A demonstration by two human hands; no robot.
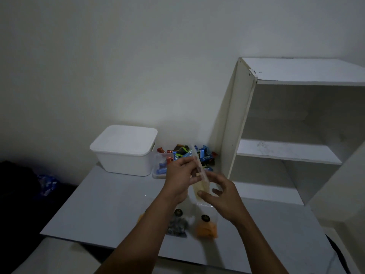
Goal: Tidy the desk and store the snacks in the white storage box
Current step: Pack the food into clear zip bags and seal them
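Leftmost, off the desk's (pixel 110 202) left edge, a crumpled blue plastic bag (pixel 47 184) lies in shadow. White storage box (pixel 124 153) at the far left corner of the desk, lid on. Just beside it on the right, a clear tray (pixel 159 171) holding a few blue and red wrapped sweets. Behind and right of the tray, a loose pile of wrapped sweets (pixel 187 152), blue, black and red, along the far edge.

Left hand (pixel 178 178) raised over mid-desk, thumb and fingertips pinching the upper part of a clear pouch (pixel 201 180) held upright, yellowish at the bottom. Right hand (pixel 221 194) just beside it, fingers spread and half-curled, thumb tip at the pouch's lower end; grip or mere touch, cannot tell, blurred.

Below the hands, near the front edge: dark snack packet (pixel 177 226), then orange snack packet (pixel 207 228), side by side. White shelf unit (pixel 286 153) stands at the right edge.
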